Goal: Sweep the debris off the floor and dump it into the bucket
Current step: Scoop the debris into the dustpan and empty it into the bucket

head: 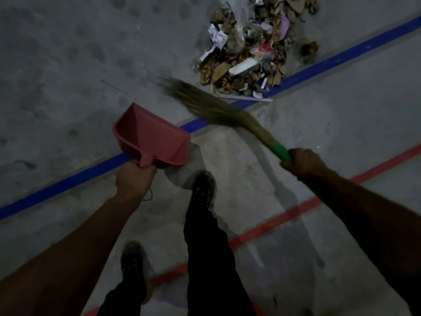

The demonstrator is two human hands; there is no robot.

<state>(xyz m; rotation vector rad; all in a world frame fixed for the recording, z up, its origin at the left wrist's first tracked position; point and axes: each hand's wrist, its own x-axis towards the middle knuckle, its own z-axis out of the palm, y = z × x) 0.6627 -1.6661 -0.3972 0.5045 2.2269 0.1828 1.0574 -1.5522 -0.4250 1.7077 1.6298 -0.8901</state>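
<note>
My left hand (133,179): fingers wrapped round the handle of one red dustpan (151,137), its scoop empty and raised off the floor (57,76). My right hand (304,164): clenched round the green handle of one grass broom (218,108), bristles blurred, tips just short of the debris. One debris pile (252,49): crumpled paper, brown scraps, plastic bits, heaped on the concrete floor ahead, its near edge on the one blue line (91,172). One red line (273,224) nearer me. Two dark shoes (202,188).

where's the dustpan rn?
Head view, left of centre: the red dustpan is held by its handle in the left hand, over the blue floor line, short of the debris pile.
</note>
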